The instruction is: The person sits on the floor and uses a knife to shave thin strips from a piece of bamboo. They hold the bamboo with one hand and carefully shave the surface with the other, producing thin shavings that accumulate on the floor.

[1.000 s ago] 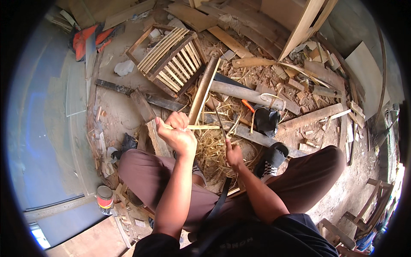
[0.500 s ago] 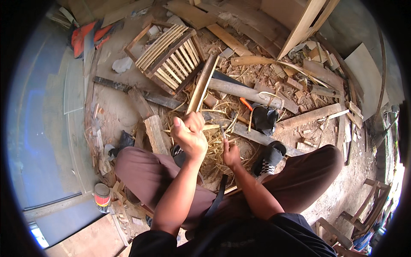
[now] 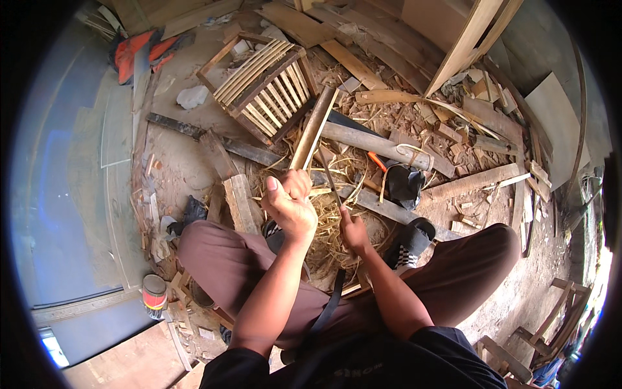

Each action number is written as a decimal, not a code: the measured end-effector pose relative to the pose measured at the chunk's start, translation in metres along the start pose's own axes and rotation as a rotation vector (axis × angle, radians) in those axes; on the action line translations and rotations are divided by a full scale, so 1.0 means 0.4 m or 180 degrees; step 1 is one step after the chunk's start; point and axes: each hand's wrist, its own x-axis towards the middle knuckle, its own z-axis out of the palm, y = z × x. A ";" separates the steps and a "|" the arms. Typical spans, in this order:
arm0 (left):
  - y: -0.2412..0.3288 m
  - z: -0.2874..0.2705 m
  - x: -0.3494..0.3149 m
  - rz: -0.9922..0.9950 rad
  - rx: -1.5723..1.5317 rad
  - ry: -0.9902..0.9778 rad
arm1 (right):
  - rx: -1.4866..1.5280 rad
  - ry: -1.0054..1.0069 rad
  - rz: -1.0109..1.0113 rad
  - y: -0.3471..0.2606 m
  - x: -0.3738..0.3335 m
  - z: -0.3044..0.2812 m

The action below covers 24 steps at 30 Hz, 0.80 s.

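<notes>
My left hand (image 3: 293, 206) is closed around the near end of a split bamboo length (image 3: 313, 129), which points up and away from me with a pale cut edge along its right side. My right hand (image 3: 353, 231) grips a knife (image 3: 330, 179); its long, thin dark blade points away, close to the right side of the bamboo. The knife's handle is mostly hidden in my fingers. Below both hands, between my feet, lies a heap of pale curled shavings (image 3: 327, 236).
Beyond my hands stands a slatted wooden frame (image 3: 265, 91). To its right lie a thick round pole (image 3: 376, 144), a black plastic bag (image 3: 405, 185) and an orange-handled tool (image 3: 376, 161). Planks and wood scraps litter the ground. A paint-stained can (image 3: 154, 295) stands at my left.
The knife blade now reaches further up along the bamboo, and more of it shows. My left hand keeps its hold on the bamboo. The whole view has shifted slightly.
</notes>
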 end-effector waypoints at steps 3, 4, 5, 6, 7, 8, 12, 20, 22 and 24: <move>-0.006 -0.003 0.009 0.0039 -0.0020 -0.0136 | 0.0363 -0.0358 0.0357 -0.042 -0.014 0.001; -0.002 0.001 0.006 -0.0012 0.0020 -0.0118 | -0.0167 0.0016 0.0063 -0.062 -0.037 0.012; -0.001 0.004 0.006 -0.0057 0.0060 -0.0100 | -0.0389 0.0023 -0.0346 -0.080 -0.049 0.017; -0.004 0.004 0.005 -0.0044 0.0052 -0.0116 | -0.0612 0.0026 -0.0755 -0.093 -0.054 0.020; -0.007 0.002 0.005 -0.0029 0.0047 -0.0129 | -0.0834 0.0026 -0.1166 -0.109 -0.060 0.024; -0.010 -0.001 0.001 -0.0025 0.0050 -0.0133 | -0.0667 -0.0207 -0.1003 -0.135 -0.074 0.027; -0.010 -0.008 0.007 -0.0015 0.0051 -0.0093 | -0.0677 -0.0462 -0.1581 -0.146 -0.091 0.037; -0.009 -0.006 0.010 -0.0036 -0.0008 -0.0002 | -0.0925 0.0090 -0.0410 0.086 0.032 0.004; -0.012 -0.003 0.015 0.0027 0.0077 0.0015 | -0.0965 -0.0006 -0.0276 0.000 -0.021 0.028; -0.017 0.001 0.016 0.0050 0.0095 0.0035 | -0.0741 -0.0182 -0.0681 -0.108 -0.089 0.047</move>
